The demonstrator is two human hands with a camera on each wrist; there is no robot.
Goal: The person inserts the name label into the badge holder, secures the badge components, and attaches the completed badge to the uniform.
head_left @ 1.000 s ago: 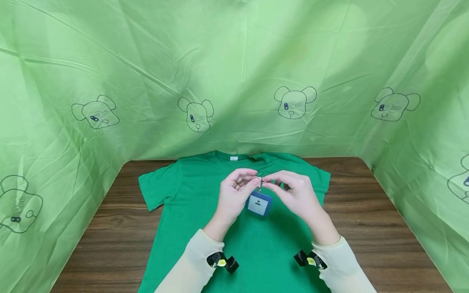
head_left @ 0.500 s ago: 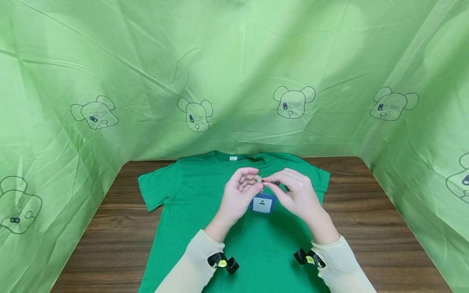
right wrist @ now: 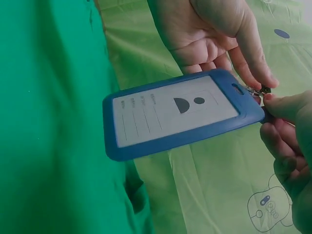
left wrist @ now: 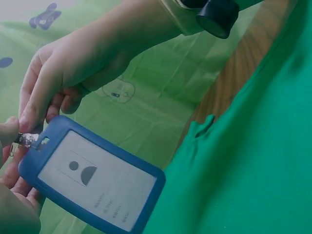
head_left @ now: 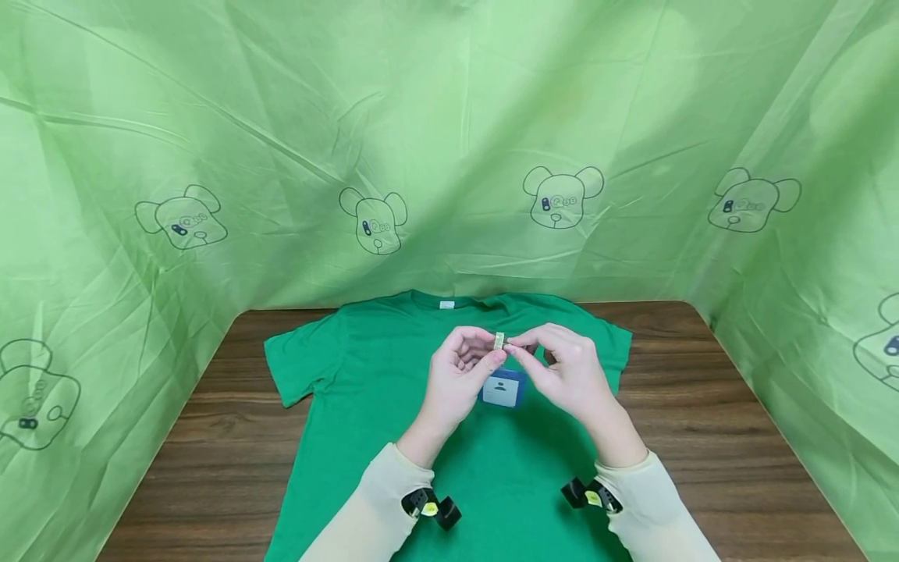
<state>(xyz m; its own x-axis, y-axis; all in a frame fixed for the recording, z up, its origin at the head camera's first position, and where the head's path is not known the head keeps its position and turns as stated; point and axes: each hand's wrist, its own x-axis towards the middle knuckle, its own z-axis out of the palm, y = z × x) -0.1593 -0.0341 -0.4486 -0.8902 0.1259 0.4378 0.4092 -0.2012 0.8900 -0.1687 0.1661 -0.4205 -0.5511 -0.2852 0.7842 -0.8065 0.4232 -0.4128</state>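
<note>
A blue-framed ID badge holder [head_left: 502, 389] with a white card hangs below both hands, above a green T-shirt [head_left: 449, 484]. My left hand [head_left: 460, 378] pinches the small metal clip [head_left: 499, 341] at its top between thumb and fingers. From the other side, my right hand [head_left: 565, 371] pinches the same clip with thumb and forefinger. In the left wrist view the badge holder [left wrist: 92, 175] tilts down from the clip [left wrist: 29, 140]. The right wrist view shows the badge holder [right wrist: 178, 114] slanting away from the fingertips, which partly cover the clip [right wrist: 263, 90].
The T-shirt lies spread on a dark wooden table [head_left: 232, 437], its collar toward the far edge. Green fabric [head_left: 449, 117] with printed bear heads surrounds the table at the back and sides. A black camera [head_left: 445, 511] is strapped to each wrist.
The badge holder has swung slightly right and now hangs straighter. The metal clip has turned between the fingers, showing a pale face. My left hand has shifted a little to the right.
</note>
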